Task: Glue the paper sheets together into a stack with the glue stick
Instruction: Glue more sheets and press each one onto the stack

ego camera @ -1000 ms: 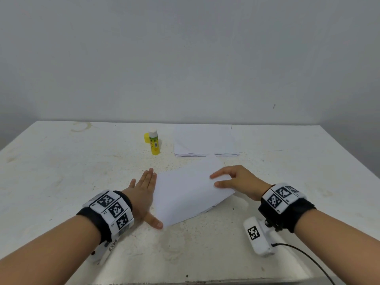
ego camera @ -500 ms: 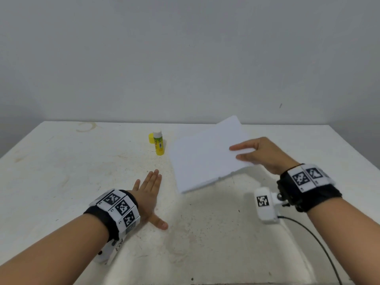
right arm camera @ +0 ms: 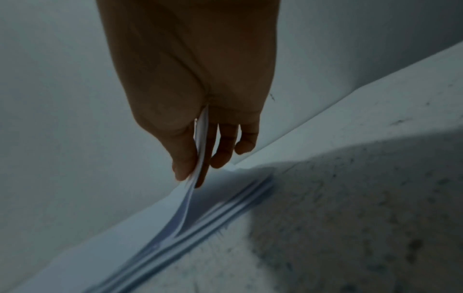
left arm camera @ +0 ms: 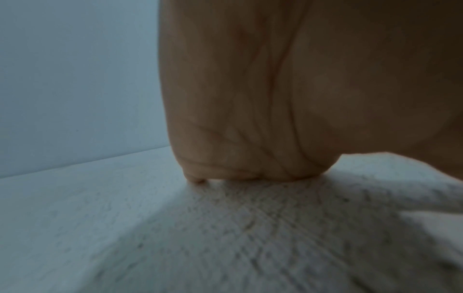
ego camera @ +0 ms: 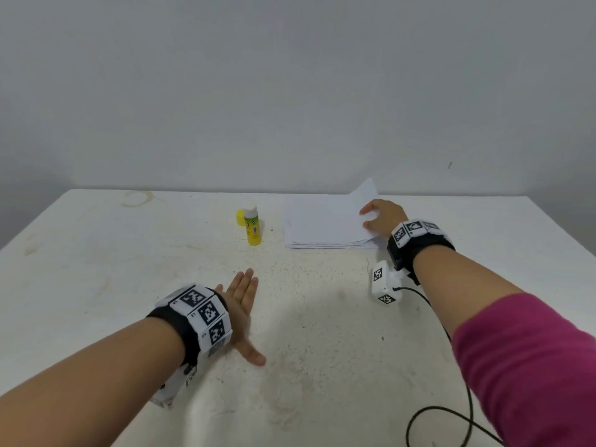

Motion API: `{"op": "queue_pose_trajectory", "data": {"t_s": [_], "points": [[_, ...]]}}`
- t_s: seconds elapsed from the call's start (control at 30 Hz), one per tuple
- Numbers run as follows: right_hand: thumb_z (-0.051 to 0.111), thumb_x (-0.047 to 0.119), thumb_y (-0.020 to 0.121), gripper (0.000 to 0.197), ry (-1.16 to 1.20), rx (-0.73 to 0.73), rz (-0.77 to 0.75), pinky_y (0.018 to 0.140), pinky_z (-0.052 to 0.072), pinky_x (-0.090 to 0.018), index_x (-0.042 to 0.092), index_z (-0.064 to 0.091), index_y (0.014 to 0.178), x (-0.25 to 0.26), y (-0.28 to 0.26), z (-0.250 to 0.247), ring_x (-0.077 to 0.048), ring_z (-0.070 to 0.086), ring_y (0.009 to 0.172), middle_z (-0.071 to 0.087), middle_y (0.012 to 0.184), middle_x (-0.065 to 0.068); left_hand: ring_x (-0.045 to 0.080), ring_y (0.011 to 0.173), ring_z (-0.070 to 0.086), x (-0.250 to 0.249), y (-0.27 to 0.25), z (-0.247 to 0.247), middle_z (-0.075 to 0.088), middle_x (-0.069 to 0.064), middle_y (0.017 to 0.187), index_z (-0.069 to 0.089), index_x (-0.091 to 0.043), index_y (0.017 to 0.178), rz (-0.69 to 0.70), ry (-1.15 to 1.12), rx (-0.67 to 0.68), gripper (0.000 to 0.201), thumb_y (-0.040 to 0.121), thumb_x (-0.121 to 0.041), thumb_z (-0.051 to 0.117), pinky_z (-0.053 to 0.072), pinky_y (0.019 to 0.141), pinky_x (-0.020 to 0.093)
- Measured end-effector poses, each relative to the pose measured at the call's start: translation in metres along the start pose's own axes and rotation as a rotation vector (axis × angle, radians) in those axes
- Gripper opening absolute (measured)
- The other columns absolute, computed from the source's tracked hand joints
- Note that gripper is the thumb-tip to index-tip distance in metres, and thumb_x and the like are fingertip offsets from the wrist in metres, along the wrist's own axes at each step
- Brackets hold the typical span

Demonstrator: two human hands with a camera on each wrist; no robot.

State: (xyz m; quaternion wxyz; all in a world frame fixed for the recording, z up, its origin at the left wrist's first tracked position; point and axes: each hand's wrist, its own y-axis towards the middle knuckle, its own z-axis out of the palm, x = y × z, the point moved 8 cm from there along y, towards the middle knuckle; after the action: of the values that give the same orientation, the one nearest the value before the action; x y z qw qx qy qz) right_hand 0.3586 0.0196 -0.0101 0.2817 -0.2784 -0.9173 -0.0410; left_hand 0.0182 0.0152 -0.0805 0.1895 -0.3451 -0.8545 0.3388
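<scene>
A stack of white paper sheets [ego camera: 322, 232] lies at the back of the white table [ego camera: 129, 253], right of centre. My right hand [ego camera: 377, 217] pinches the right edge of the top sheet [ego camera: 364, 195] between thumb and fingers, and that sheet's far corner curls up off the stack. In the right wrist view the held sheet [right arm camera: 198, 158] bends down onto the paper stack [right arm camera: 200, 228]. A yellow glue stick [ego camera: 252, 228] stands uncapped left of the stack. My left hand [ego camera: 242, 304] lies flat on the table, fingers straight, holding nothing.
The yellow cap [ego camera: 240, 217] sits just behind the glue stick. A black cable [ego camera: 451, 408] loops over the table's near right corner. A grey wall rises directly behind the table.
My right hand has carried the sheet from the table's middle back and to the right, onto the stack. The left hand has stayed flat in place.
</scene>
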Motion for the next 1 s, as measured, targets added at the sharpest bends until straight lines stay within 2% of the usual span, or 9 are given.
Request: {"op": "queue_pose_trajectory", "data": {"t_s": [0.1, 0.2, 0.27, 0.47, 0.57, 0.67, 0.8, 0.93, 1.0], "points": [[0.076, 0.011, 0.078, 0.067, -0.052, 0.069, 0.06, 0.085, 0.04, -0.025, 0.014, 0.043, 0.136, -0.005, 0.003, 0.014, -0.029, 0.054, 0.116, 0.055, 0.129, -0.014, 0.026, 0.138, -0.035, 0.001, 0.0, 0.001, -0.045, 0.012, 0.145, -0.043, -0.005, 0.129, 0.009, -0.007, 0.008, 0.143, 0.064, -0.08, 0.061, -0.014, 0.114, 0.049], [0.079, 0.015, 0.077, 0.095, -0.095, 0.085, 0.061, 0.098, 0.039, -0.033, 0.016, 0.018, 0.15, -0.005, 0.006, 0.02, -0.033, 0.047, 0.126, 0.045, 0.14, -0.017, 0.026, 0.138, -0.036, 0.001, 0.001, 0.002, -0.046, 0.011, 0.145, -0.044, -0.007, 0.124, 0.019, -0.016, 0.014, 0.142, 0.063, -0.08, 0.061, -0.015, 0.114, 0.049], [0.081, 0.018, 0.074, 0.11, -0.115, 0.067, 0.077, 0.106, 0.037, -0.039, 0.015, 0.004, 0.153, -0.007, 0.009, 0.019, -0.035, 0.041, 0.131, 0.04, 0.146, -0.016, 0.025, 0.137, -0.037, 0.001, 0.001, 0.002, -0.046, 0.011, 0.145, -0.043, -0.006, 0.128, 0.022, -0.018, 0.017, 0.144, 0.063, -0.08, 0.062, -0.015, 0.114, 0.049], [0.087, 0.024, 0.067, 0.135, -0.149, 0.139, 0.268, 0.109, 0.034, -0.047, 0.01, -0.021, 0.148, -0.017, 0.02, 0.018, -0.038, 0.039, 0.133, 0.037, 0.146, -0.024, 0.023, 0.135, -0.04, 0.0, 0.001, 0.003, -0.053, 0.006, 0.132, -0.046, -0.01, 0.118, 0.04, -0.039, 0.024, 0.142, 0.062, -0.079, 0.064, -0.016, 0.113, 0.049], [0.089, 0.023, 0.064, 0.139, -0.124, 0.14, 0.31, 0.109, 0.034, -0.048, 0.008, -0.02, 0.148, -0.02, 0.023, 0.015, -0.038, 0.037, 0.135, 0.034, 0.148, -0.024, 0.018, 0.129, -0.043, -0.002, -0.002, 0.002, -0.054, 0.004, 0.126, -0.047, -0.009, 0.118, 0.052, -0.029, 0.028, 0.142, 0.061, -0.079, 0.063, -0.016, 0.113, 0.048], [0.09, 0.023, 0.061, 0.138, -0.133, 0.144, 0.344, 0.108, 0.034, -0.048, 0.002, -0.014, 0.149, -0.022, 0.024, 0.012, -0.039, 0.035, 0.136, 0.03, 0.15, -0.023, 0.015, 0.121, -0.045, -0.002, -0.004, 0.002, -0.053, 0.007, 0.136, -0.047, -0.011, 0.119, 0.064, -0.038, 0.031, 0.147, 0.048, -0.084, 0.058, -0.017, 0.114, 0.048], [0.088, 0.025, 0.065, 0.124, -0.177, 0.156, 0.353, 0.104, 0.036, -0.044, -0.009, 0.001, 0.146, -0.016, 0.023, 0.009, -0.038, 0.035, 0.136, 0.032, 0.149, -0.023, 0.015, 0.122, -0.045, -0.002, -0.005, 0.002, -0.054, 0.003, 0.13, -0.047, -0.011, 0.121, 0.076, -0.052, 0.037, 0.147, 0.05, -0.084, 0.059, -0.018, 0.113, 0.047], [0.09, 0.028, 0.062, 0.111, -0.188, 0.159, 0.351, 0.098, 0.041, -0.043, -0.008, 0.02, 0.14, -0.016, 0.02, 0.007, -0.037, 0.044, 0.129, 0.042, 0.141, -0.021, 0.016, 0.122, -0.047, -0.003, -0.007, 0.001, -0.056, 0.003, 0.127, -0.048, -0.012, 0.122, 0.086, -0.064, 0.039, 0.149, 0.037, -0.086, 0.05, -0.019, 0.112, 0.046], [0.09, 0.024, 0.062, 0.11, -0.156, 0.147, 0.348, 0.098, 0.041, -0.043, -0.007, 0.019, 0.14, -0.014, 0.02, 0.007, -0.037, 0.043, 0.13, 0.042, 0.141, -0.021, 0.017, 0.121, -0.047, -0.003, -0.007, 0.001, -0.056, 0.003, 0.127, -0.048, -0.012, 0.122, 0.091, -0.068, 0.042, 0.151, 0.033, -0.087, 0.047, -0.02, 0.111, 0.045]]}}
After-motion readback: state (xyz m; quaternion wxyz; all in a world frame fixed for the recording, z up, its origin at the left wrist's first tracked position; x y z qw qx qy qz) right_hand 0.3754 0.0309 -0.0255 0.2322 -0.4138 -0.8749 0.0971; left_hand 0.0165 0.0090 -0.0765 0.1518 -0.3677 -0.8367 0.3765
